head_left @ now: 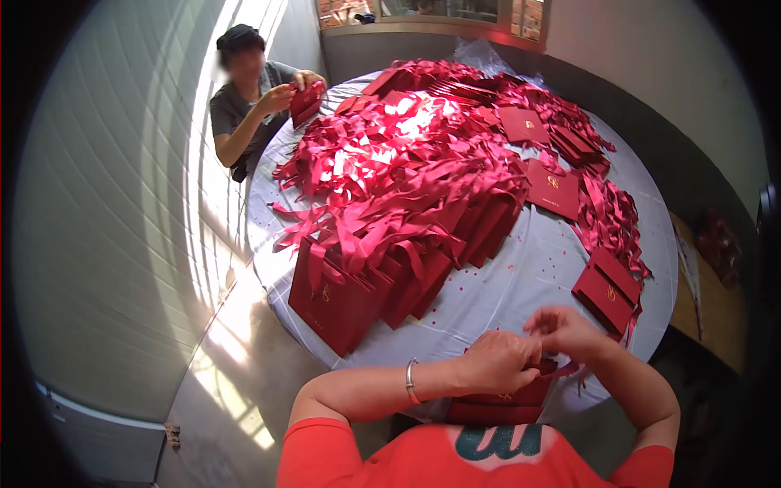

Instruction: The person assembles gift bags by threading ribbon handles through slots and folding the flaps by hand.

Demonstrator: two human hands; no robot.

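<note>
Close to my body, at the near edge of the table, a dark red paper gift bag (498, 409) lies partly under my hands. My left hand (503, 360) is closed above it, with a silver bangle on the wrist. A red ribbon (563, 372) comes out beside its fingers and trails right. Touching it from the right, my right hand (563, 332) has its fingertips pinched together; what lies between them is hidden. Just beyond that hand is another red gift bag (608, 289) with a gold emblem. Left of my hands stands a row of red gift bags (333, 301) with ribbon handles.
A large heap of red ribbons (407, 191) covers the middle of the round, cloth-covered table (521, 276). More bags (553, 189) lie along its right side. Across the table at the left, a person (252, 98) handles a red bag (307, 102). A wooden table (708, 301) stands at the right.
</note>
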